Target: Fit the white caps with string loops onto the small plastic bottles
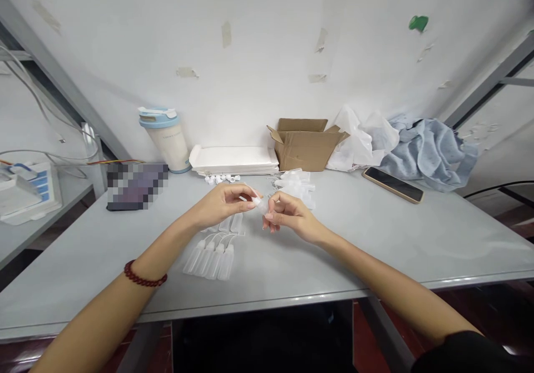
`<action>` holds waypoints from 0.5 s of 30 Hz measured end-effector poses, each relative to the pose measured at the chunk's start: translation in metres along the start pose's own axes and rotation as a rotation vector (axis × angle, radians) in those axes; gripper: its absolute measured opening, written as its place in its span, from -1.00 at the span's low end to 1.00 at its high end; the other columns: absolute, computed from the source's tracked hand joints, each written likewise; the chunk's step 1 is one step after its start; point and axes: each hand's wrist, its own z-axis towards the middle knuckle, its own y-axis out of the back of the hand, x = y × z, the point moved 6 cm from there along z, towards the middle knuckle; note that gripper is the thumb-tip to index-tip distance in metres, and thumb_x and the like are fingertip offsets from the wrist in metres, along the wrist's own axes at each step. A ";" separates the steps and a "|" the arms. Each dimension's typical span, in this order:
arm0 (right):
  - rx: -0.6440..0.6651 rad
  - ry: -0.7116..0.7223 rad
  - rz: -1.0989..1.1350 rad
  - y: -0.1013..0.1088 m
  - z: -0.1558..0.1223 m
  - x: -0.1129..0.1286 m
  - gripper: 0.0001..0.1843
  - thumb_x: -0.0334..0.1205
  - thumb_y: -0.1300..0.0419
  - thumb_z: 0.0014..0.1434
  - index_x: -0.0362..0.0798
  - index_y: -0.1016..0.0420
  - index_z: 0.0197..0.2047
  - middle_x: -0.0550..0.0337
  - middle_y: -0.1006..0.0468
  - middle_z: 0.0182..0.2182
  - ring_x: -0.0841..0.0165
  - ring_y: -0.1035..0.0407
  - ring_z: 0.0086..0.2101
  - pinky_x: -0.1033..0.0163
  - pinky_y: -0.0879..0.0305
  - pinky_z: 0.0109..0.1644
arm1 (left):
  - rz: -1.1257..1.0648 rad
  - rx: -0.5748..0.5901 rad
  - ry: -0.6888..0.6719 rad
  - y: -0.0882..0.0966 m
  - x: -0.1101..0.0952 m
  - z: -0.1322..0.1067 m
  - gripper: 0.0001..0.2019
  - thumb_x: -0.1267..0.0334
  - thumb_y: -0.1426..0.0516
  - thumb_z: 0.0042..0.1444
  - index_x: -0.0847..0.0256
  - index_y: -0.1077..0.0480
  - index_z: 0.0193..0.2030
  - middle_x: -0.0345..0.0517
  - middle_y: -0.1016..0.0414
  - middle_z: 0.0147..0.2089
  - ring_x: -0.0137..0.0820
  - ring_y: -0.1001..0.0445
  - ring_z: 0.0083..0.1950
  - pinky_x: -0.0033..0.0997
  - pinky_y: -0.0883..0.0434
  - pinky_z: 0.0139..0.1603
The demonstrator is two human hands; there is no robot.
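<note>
Above the middle of the grey table, my left hand (219, 203) and my right hand (294, 216) meet at a small translucent plastic bottle (261, 205). The left thumb and fingers pinch its white upper end, while the right fingers close around the body and hide much of it. Below the left hand, several similar bottles (212, 259) with thin curved tubes at their tops lie side by side. More bottles (231, 224) lie just behind these, partly covered by the left hand. Small white caps (223, 179) and a pile of translucent bottles (298, 187) lie beyond my hands.
Along the wall stand a blue-lidded tumbler (164, 139), a white box (236, 159), an open cardboard box (306, 148), a white plastic bag (362, 139) and blue cloth (429, 150). A phone (394, 185) lies at right, a blurred-out dark item (137, 187) at left.
</note>
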 end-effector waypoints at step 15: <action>-0.009 -0.008 0.031 0.005 0.002 -0.001 -0.76 -0.11 -0.20 0.16 -0.02 -0.20 -0.29 0.32 -0.47 -0.54 0.50 -0.27 -0.56 0.31 -0.21 -0.42 | 0.045 -0.041 0.105 -0.007 0.005 0.002 -0.65 -0.01 -0.12 0.11 0.24 -0.43 -0.49 -0.13 -0.45 -0.47 -0.42 -0.38 -0.43 -0.38 -0.42 -0.34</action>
